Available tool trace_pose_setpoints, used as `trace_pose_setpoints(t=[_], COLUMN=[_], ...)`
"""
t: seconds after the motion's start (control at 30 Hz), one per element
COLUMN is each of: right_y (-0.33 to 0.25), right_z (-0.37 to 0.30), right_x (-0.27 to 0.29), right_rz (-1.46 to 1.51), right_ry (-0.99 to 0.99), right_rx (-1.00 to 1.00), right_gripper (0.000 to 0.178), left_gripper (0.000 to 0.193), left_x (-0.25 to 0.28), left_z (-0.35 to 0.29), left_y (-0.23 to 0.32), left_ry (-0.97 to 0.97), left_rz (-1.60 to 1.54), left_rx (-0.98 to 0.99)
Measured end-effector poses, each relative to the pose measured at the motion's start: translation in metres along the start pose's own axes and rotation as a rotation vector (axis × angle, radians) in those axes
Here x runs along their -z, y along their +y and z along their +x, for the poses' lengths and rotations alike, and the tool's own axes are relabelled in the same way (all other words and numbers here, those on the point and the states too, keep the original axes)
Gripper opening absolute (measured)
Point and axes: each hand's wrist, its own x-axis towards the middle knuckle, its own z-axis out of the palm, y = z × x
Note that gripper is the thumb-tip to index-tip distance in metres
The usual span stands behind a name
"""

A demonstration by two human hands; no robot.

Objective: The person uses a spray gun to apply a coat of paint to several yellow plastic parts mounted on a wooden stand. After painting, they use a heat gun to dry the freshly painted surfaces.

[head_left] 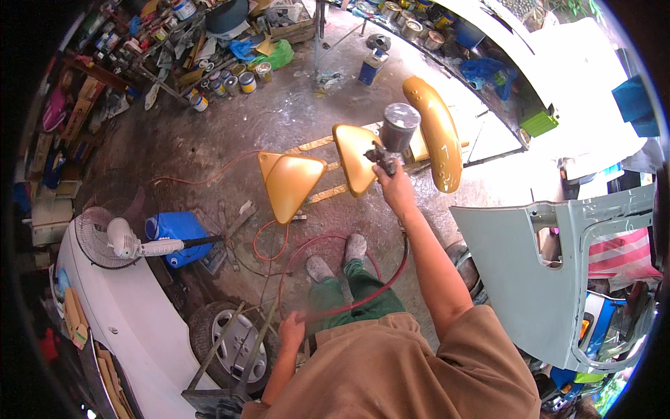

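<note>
Head view: right hand (396,187) grips round-cupped, dull-metal spray gun (400,130).

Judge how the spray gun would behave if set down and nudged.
Held in the right hand, the spray gun looks unbalanced and likely to tip, because its cup is so bulky. The cup is probably rigid, judging by its metallic look. Its round side might let the gun roll.

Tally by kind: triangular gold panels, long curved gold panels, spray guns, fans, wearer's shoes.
Triangular gold panels: 2
Long curved gold panel: 1
Spray gun: 1
Fan: 1
Shoes: 2
Total: 7
</note>
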Motion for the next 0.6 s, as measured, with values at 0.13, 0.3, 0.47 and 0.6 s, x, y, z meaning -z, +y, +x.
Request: trace_pose_setpoints(t=[0.13, 0.3, 0.47, 0.6], right_y=[0.001, 0.014, 0.018, 0.004], right_z=[0.014, 0.042, 0.057, 0.073], right_x=[-0.012, -0.009, 0.014, 0.015], right_rz=[0.124, 0.101, -0.086, -0.173], right_ry=[-0.163, 0.071, 0.220, 0.225], right_rx=[0.020, 0.064, 0.055, 0.038], right_gripper=[0.055, 0.040, 0.047, 0.053], left_gripper=[0.028, 0.030, 0.031, 0.031], left_x=[-0.002, 0.003, 0.008, 0.001], left_z=[-0.004, -0.007, -0.013, -0.013], left_y=[0.008, 0.032, 0.053, 0.055], left_ry=[-0.020, -0.022, -0.044, -0.042], left_rz=[-0.014, -0.036, -0.062, -0.083], left_rx=[0.009, 0.016, 0.058, 0.061])
